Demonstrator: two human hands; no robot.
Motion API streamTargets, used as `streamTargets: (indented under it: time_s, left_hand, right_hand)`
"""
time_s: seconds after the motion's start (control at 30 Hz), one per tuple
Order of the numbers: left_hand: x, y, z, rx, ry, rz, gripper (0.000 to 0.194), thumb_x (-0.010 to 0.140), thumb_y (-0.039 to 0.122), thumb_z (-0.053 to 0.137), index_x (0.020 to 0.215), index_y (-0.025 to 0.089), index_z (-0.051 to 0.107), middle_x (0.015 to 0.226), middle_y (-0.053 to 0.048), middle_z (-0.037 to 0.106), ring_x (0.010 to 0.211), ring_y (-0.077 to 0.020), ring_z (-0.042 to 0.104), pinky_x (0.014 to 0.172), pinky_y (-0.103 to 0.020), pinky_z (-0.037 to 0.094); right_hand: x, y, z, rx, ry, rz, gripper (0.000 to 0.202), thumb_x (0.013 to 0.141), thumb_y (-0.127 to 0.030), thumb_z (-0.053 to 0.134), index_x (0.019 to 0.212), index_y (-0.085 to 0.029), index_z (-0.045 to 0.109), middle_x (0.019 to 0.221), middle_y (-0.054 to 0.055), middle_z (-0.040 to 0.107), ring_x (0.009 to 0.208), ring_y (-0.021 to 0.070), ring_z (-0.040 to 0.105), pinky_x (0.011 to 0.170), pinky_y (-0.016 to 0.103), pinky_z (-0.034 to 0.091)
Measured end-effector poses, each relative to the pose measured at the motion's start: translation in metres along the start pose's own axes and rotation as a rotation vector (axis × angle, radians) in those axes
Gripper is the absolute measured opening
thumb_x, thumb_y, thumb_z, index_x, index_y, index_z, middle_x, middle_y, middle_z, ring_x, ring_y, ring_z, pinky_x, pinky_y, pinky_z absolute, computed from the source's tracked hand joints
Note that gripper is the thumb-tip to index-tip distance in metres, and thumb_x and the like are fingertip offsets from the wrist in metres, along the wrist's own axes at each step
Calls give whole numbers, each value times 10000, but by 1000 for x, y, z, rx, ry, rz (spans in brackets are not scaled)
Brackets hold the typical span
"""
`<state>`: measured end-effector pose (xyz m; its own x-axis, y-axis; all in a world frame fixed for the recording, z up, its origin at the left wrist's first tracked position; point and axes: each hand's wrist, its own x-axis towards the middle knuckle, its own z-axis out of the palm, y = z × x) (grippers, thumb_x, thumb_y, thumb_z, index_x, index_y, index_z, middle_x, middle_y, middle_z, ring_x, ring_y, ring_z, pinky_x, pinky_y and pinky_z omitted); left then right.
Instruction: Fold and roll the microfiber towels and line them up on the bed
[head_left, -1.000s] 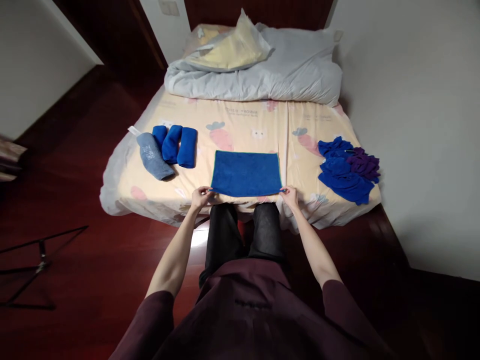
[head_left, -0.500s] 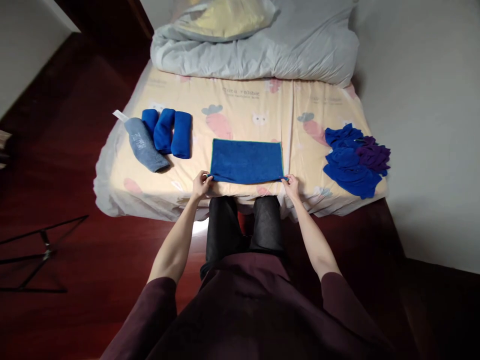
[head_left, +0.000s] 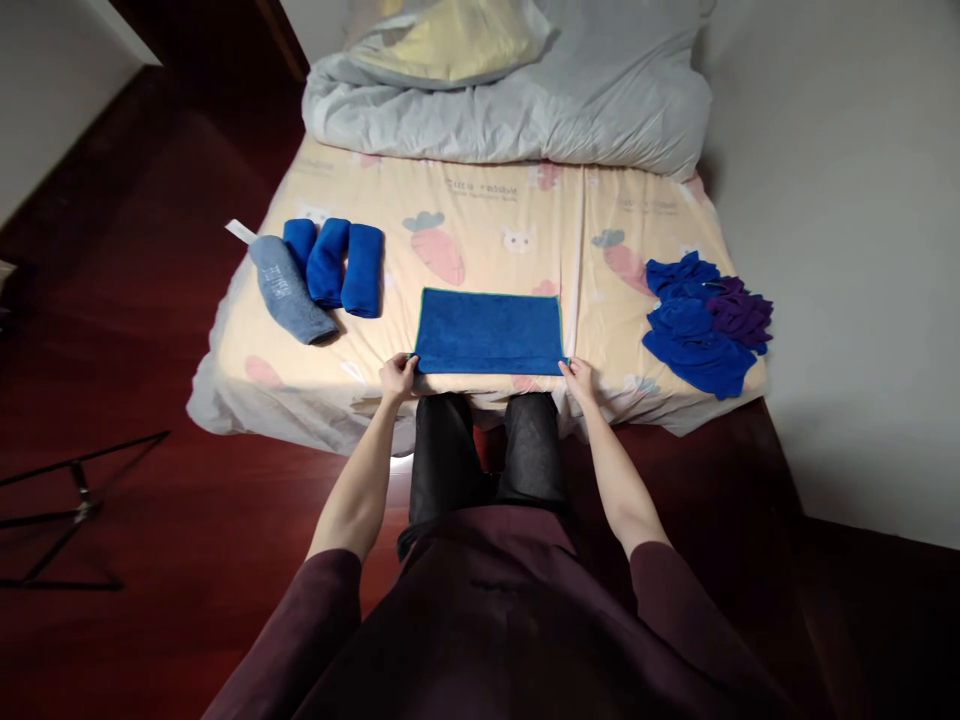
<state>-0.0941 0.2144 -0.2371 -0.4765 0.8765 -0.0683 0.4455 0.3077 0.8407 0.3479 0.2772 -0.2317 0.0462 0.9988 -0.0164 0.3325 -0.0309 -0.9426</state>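
Observation:
A blue towel [head_left: 489, 332] with green edging lies spread as a wide rectangle near the front edge of the bed. At its near left corner, my left hand [head_left: 398, 376] pinches the cloth. The near right corner is pinched in my right hand [head_left: 577, 380]. Along the near side, between the two hands, a narrow strip of the towel looks folded over. To the left are several rolled blue towels [head_left: 363, 270] side by side, with a grey-blue rolled towel [head_left: 291, 290] slanted next to them, a white tag at its far end.
A crumpled heap of blue cloths [head_left: 686, 325] with a purple cloth [head_left: 740, 310] sits at the bed's right side. Behind lies a rolled-back grey quilt [head_left: 495, 120] with a yellow pillow [head_left: 465, 45]. Black stand legs [head_left: 79, 510] are on the floor at left.
The towel's near edge, bowed before, now lies straighter, with a flat strip showing along it. Both hands have shifted slightly nearer and left, still pinching the corners.

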Motion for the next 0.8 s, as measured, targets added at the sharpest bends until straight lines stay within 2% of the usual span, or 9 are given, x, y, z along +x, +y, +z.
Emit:
streamTargets:
  time_s: [0.23, 0.37, 0.57, 0.8]
  left_hand:
    - [-4, -7, 7, 35, 53, 10, 275, 915, 426, 581, 774, 192, 609, 659, -14, 568, 691, -180, 541, 667, -269, 413]
    - [-2, -10, 6, -1, 50, 4, 255, 915, 411, 593, 810, 180, 628, 694, -15, 597, 706, -173, 556, 679, -264, 422]
    - [-5, -9, 7, 14, 53, 6, 310, 923, 433, 574, 742, 186, 612, 624, 8, 529, 657, -158, 517, 654, -261, 396]
    - [-6, -10, 9, -69, 103, -67, 291, 853, 449, 649, 831, 162, 691, 731, -30, 661, 706, -168, 589, 688, -264, 442]
  right_hand:
    - [1, -5, 2, -46, 74, 17, 546, 789, -708, 646, 667, -270, 343, 620, -48, 337, 642, 136, 361, 577, 258, 364]
    - [5, -3, 3, -51, 95, 34, 567, 768, -697, 685, 646, -276, 326, 596, -61, 301, 631, 132, 342, 564, 252, 353]
    - [6, -4, 5, -18, 123, 52, 516, 759, -656, 695, 640, -255, 392, 617, -53, 382, 653, 131, 404, 584, 249, 359]
    - [12, 1, 4, -7, 126, 93, 521, 740, -667, 732, 657, -239, 448, 609, -52, 435, 652, 128, 432, 587, 239, 360]
